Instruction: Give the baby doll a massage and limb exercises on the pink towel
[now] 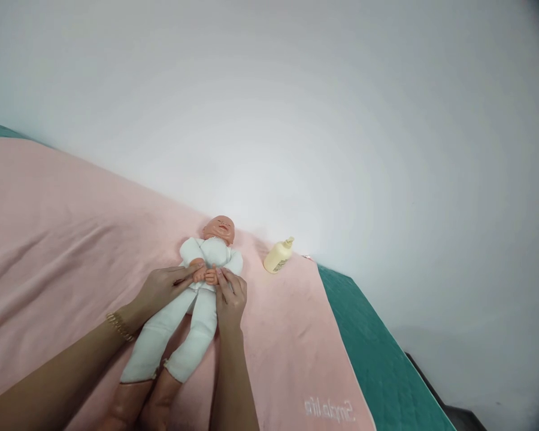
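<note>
A baby doll [211, 248] in a white outfit lies on its back on a pink blanket [291, 347], its head toward the wall and its bare feet toward me. My left hand [164, 288], with a gold bracelet at the wrist, is closed on one of the doll's hands. The doll's other hand is pinched by my right hand [232, 296]. Both doll hands meet over its belly, almost touching each other. My fingertips are partly hidden around them.
A pale yellow pump bottle [278, 256] stands on the blanket to the right of the doll, near the wall [341, 120]. Green bedding [368, 335] shows past the blanket's right edge. Beyond it, a dark edge [462, 418] appears at the lower right.
</note>
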